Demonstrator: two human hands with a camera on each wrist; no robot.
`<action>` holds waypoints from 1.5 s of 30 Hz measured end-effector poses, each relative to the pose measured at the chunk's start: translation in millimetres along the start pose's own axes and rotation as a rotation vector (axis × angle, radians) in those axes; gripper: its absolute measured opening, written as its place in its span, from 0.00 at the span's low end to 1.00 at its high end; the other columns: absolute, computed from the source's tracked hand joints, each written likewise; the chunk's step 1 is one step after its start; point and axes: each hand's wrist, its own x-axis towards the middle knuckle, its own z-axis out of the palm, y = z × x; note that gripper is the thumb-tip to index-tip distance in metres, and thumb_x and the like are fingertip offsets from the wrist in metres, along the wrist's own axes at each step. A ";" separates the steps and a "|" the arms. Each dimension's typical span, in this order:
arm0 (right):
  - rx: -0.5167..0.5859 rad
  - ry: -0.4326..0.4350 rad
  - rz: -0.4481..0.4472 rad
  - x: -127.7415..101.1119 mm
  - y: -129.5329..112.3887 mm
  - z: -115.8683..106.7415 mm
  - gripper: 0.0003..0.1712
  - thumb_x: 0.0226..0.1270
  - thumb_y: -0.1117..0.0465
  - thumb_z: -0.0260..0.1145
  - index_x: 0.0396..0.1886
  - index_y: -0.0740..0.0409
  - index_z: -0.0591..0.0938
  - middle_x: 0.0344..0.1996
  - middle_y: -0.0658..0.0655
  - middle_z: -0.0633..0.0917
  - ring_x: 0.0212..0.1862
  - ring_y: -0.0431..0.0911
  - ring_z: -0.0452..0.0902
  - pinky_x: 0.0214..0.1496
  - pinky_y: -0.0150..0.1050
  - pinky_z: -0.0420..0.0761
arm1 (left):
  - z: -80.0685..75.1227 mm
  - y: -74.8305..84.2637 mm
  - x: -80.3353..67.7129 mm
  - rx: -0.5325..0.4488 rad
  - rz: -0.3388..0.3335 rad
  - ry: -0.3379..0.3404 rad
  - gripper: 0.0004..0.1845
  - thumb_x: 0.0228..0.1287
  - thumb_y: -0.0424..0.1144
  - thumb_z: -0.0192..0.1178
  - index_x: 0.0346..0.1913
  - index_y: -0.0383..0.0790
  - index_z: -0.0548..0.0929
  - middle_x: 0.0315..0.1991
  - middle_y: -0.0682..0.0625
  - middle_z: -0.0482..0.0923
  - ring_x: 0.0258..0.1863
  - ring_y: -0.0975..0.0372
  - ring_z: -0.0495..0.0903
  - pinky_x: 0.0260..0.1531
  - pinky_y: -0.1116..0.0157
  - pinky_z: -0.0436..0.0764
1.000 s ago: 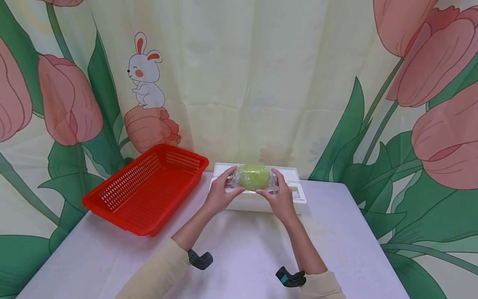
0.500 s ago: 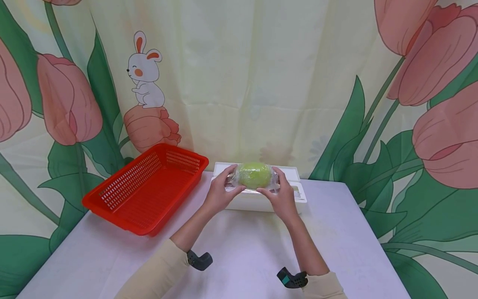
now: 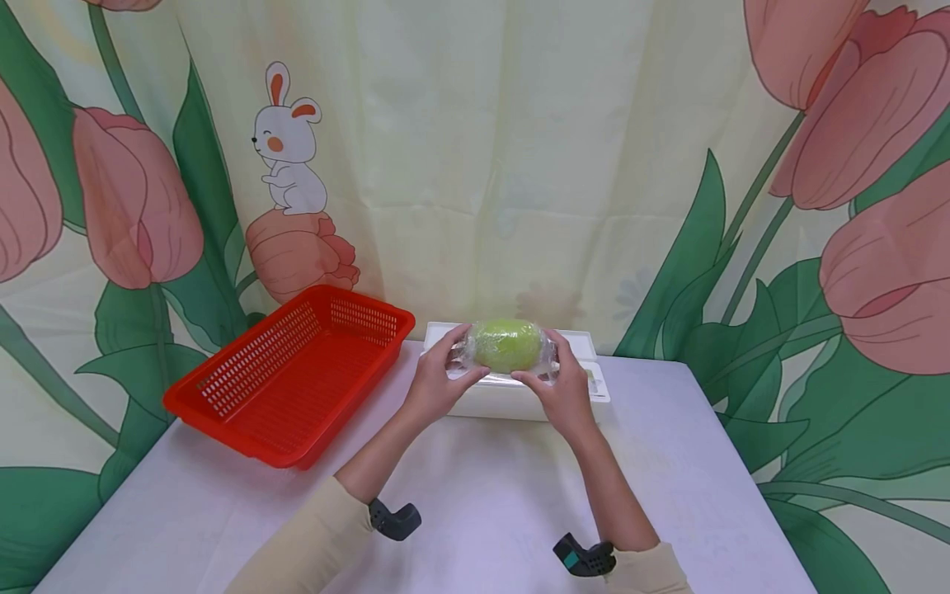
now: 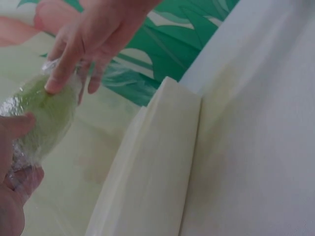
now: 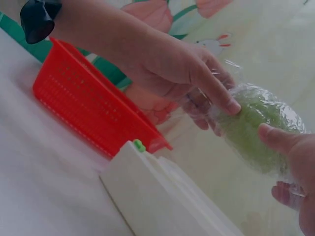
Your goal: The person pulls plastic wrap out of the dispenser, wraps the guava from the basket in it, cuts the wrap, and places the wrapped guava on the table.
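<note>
A green oval fruit (image 3: 508,346) wrapped in clear cling film is held up between both hands, its kind obscured by the film. My left hand (image 3: 433,384) grips its left end, thumb in front and fingers behind. At the other end my right hand (image 3: 562,394) holds it the same way. Both thumbs press the near side of the wrapped fruit (image 5: 253,135) in the right wrist view. Loose film bunches at the two ends. Just below and behind the hands stands a long white box (image 3: 490,404) with its lid raised, resembling a cling film dispenser.
A red plastic basket (image 3: 297,396) with slotted sides stands on the left of the white-covered table (image 3: 482,503). One end of the box carries a small green piece (image 5: 139,145). Behind the table hangs a curtain (image 3: 564,165) printed with tulips and a rabbit.
Both hands have raised the wrapped fruit very slightly in the head view, keeping the same hold. The basket and the box stay in place.
</note>
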 end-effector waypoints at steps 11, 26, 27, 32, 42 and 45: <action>0.002 0.005 -0.024 -2.1 -6.1 -5.1 0.47 0.45 0.47 0.73 0.65 0.43 0.61 0.57 0.53 0.74 0.53 0.47 0.73 0.46 0.45 0.81 | -1.8 5.6 -0.7 -0.017 0.047 0.010 0.36 0.47 0.38 0.70 0.62 0.51 0.67 0.53 0.51 0.75 0.48 0.60 0.78 0.43 0.69 0.81; 0.007 0.025 -0.067 -4.2 -14.3 -11.4 0.46 0.45 0.47 0.73 0.65 0.46 0.61 0.53 0.52 0.75 0.48 0.45 0.73 0.42 0.41 0.81 | -6.3 18.1 -1.9 -0.032 0.038 -0.004 0.36 0.49 0.39 0.69 0.62 0.53 0.66 0.54 0.53 0.74 0.49 0.61 0.77 0.44 0.69 0.80; 0.011 0.025 -0.068 -4.5 -15.0 -11.7 0.46 0.45 0.47 0.73 0.65 0.46 0.62 0.53 0.52 0.75 0.48 0.45 0.73 0.42 0.41 0.81 | -6.7 19.3 -2.3 -0.033 0.033 -0.004 0.36 0.49 0.39 0.69 0.62 0.53 0.66 0.54 0.53 0.73 0.50 0.61 0.77 0.44 0.69 0.80; 0.028 0.027 -0.070 -5.9 -18.4 -13.5 0.46 0.45 0.47 0.73 0.65 0.44 0.61 0.53 0.52 0.75 0.50 0.45 0.73 0.44 0.43 0.81 | -8.8 24.7 -3.3 -0.030 0.032 0.002 0.36 0.49 0.39 0.69 0.62 0.52 0.66 0.54 0.53 0.73 0.50 0.60 0.77 0.45 0.68 0.80; 0.028 0.039 -0.089 -7.8 -25.7 -17.7 0.47 0.44 0.48 0.73 0.65 0.45 0.61 0.54 0.54 0.75 0.51 0.46 0.73 0.46 0.43 0.81 | -12.0 32.1 -4.0 -0.024 0.060 0.014 0.36 0.49 0.40 0.69 0.63 0.53 0.66 0.54 0.53 0.73 0.49 0.60 0.76 0.45 0.67 0.80; 0.027 0.041 -0.090 -8.6 -27.6 -19.3 0.47 0.45 0.48 0.73 0.65 0.45 0.61 0.54 0.54 0.75 0.52 0.47 0.73 0.47 0.44 0.81 | -12.2 33.4 -4.2 -0.027 0.058 0.015 0.36 0.49 0.40 0.69 0.63 0.54 0.66 0.54 0.53 0.73 0.49 0.61 0.76 0.45 0.67 0.80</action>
